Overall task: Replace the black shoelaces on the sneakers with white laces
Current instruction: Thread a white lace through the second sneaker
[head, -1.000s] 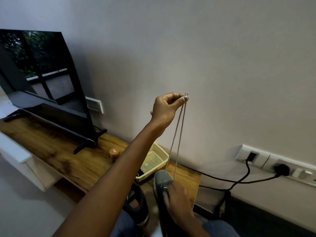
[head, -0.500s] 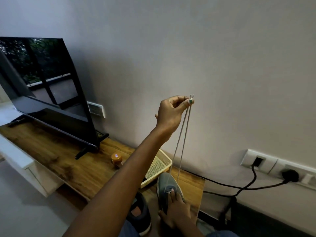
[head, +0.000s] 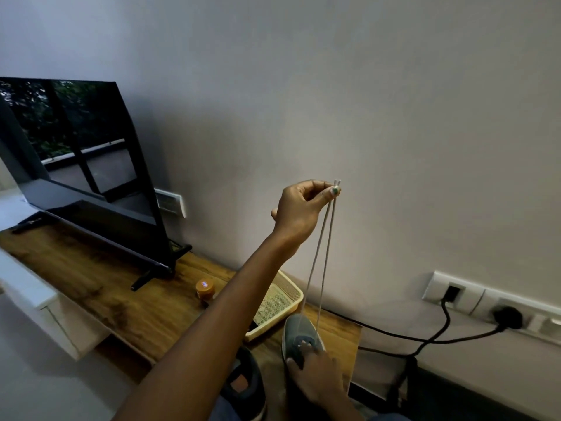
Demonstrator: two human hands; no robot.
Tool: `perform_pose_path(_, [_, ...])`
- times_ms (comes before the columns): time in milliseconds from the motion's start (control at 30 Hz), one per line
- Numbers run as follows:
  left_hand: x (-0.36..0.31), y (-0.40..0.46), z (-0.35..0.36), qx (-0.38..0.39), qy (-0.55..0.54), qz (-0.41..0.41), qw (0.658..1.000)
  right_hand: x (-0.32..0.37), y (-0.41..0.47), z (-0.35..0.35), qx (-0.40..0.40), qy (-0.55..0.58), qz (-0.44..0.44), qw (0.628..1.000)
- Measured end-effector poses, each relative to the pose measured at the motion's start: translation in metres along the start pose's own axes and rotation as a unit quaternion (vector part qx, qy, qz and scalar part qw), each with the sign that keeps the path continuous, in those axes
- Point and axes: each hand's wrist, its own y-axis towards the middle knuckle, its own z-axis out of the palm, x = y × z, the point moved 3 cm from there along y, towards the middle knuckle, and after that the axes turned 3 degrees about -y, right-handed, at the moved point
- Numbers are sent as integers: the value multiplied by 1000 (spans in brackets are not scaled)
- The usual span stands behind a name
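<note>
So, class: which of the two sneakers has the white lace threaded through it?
The grey sneaker steadied by the right hand; the dark sneaker beside it shows none.

A: What is seen at twelve o'clock?
B: A plain grey wall (head: 364, 117), dimly lit.

A: And toward nine o'clock?
B: A dark television (head: 76, 153) is stood on a wooden shelf (head: 91, 284); a balcony railing and trees are reflected in its screen. A switch plate (head: 170, 202) is mounted just behind it.

A: At four o'clock?
B: A white socket strip (head: 473, 299) is fixed to the wall, with black cables (head: 425, 340) plugged in
</note>
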Motion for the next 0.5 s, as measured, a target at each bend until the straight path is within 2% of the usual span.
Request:
perform_pose_path(67, [1, -1, -1, 6, 8, 2, 1000, -2, -7, -29, -143, 95, 2, 985])
perform_pose_path(100, [1, -2, -1, 6, 11, 0, 1000, -3, -12, -48, -219, 175, -3, 960])
perform_pose_path(200, [1, -6, -2, -5, 7, -11, 1000, -1, -28, -126, -388, 409, -56, 824])
perform_pose_path(233, [1, -6, -2, -10, 0, -13, 1000, 4, -34, -156, -407, 454, -85, 788])
perform_pose_path(300, [-2, -8, -2, -14, -14, -17, 1000, 14, -43, -206, -399, 506, -138, 752])
perform_pose_path(367, [-3, -11, -1, -9, -16, -16, 1000, 22, -46, -234, -376, 527, -168, 744])
perform_pose_path(500, [-3, -15, -2, -2, -13, -13, 1000, 31, -47, -243, -366, 548, -167, 734])
